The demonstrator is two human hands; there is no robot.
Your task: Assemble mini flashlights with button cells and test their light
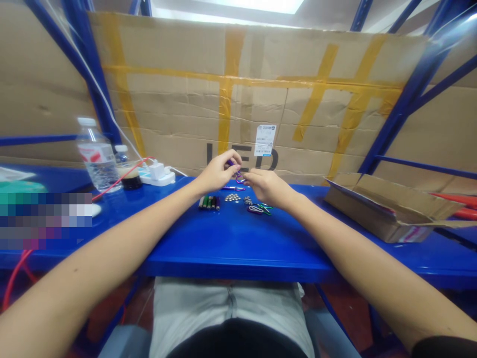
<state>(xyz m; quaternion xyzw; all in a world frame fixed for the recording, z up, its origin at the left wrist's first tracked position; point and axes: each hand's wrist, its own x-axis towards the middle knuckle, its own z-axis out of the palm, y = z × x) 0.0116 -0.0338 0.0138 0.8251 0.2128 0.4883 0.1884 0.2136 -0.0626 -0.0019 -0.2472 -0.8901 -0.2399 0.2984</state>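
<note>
My left hand [219, 172] is closed on a small dark purple tube [230, 162], above the blue table. Opposite it, the fingers of my right hand [267, 186] pinch a purple carabiner [240, 180], close to the end of the tube. Whether the two pieces are joined is too small to tell. Below my hands lie a purple pen-like piece [233, 188], a row of several short green, black and purple tubes [209, 203], a group of small silver round pieces [232, 198], a little heap of grey metal bits [248, 200] and several coloured carabiners [260, 209].
An open cardboard box [387, 211] stands on the right. At the left are a water bottle [97, 156], a dark-liquid bottle [130, 176], a white power strip [158, 175] and a red cable [124, 174]. A large taped cardboard sheet [179, 114] rises behind the table [231, 243].
</note>
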